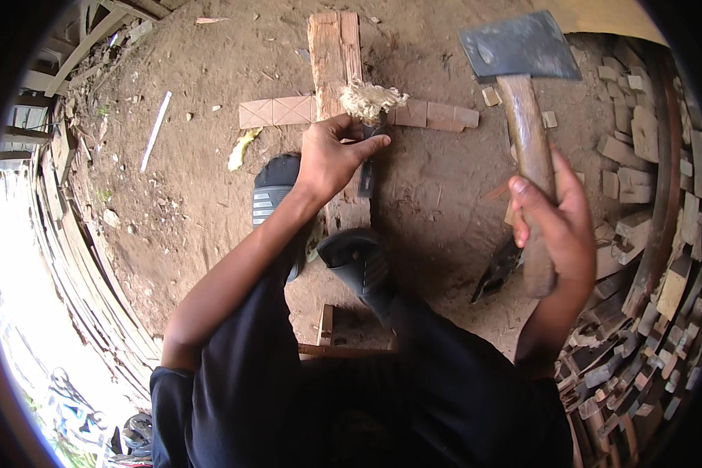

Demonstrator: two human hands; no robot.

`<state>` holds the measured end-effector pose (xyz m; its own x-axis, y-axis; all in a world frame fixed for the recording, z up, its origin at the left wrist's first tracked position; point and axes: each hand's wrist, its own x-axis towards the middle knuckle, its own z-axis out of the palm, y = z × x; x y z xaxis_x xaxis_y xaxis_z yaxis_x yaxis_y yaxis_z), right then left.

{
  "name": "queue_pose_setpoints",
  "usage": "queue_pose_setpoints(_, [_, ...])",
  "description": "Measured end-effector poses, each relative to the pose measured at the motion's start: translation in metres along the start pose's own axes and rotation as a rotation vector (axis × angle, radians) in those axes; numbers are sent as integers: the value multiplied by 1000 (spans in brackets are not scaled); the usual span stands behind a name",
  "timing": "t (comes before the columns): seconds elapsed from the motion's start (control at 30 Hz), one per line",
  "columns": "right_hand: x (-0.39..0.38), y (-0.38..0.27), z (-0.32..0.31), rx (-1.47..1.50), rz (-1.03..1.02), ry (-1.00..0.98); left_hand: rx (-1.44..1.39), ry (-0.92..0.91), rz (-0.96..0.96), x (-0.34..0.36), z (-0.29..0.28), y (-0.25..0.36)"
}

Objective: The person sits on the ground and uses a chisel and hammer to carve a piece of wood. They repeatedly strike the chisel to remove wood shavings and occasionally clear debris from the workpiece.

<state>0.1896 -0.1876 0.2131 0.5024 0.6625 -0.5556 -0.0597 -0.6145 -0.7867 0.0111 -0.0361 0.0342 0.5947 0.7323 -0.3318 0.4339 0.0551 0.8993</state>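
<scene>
My left hand grips a dark chisel-like tool with a frayed, pale fibrous top, held upright over a rough timber. A flat reddish strip marked with crossed lines lies crosswise at the timber, on both sides of that hand. At the right, my right hand is closed round the wooden handle of a broad, dark metal-headed hammer or axe. The chisel's tip cannot be made out clearly.
My sandalled feet are beside and on the timber. Stacked wood offcuts line the right, with a dark object on the dirt nearby. Planks run along the left edge. A white stick and scraps lie about.
</scene>
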Motion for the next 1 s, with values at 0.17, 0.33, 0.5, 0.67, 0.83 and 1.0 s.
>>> queue_pose_setpoints(0.17, [26, -39, 1, -175, -129, -104, -23, 35, -64, 1, 0, 1])
queue_pose_setpoints(0.33, [52, -44, 8, -474, 3, -386, -49, 84, -27, 2, -1, -6])
queue_pose_setpoints(0.5, [51, -47, 10, -474, -50, -380, -11, 93, -12, 1, 1, 1])
queue_pose_setpoints(0.67, [52, -54, 15, -402, -120, -240, 27, 104, 31, 1, 4, -3])
queue_pose_setpoints(0.83, [56, -32, 15, -475, -25, -380, 2, 95, 21, 1, 4, -3])
queue_pose_setpoints(1.0, [53, -38, 12, -356, 41, -357, 53, 36, -21, 1, -7, -7])
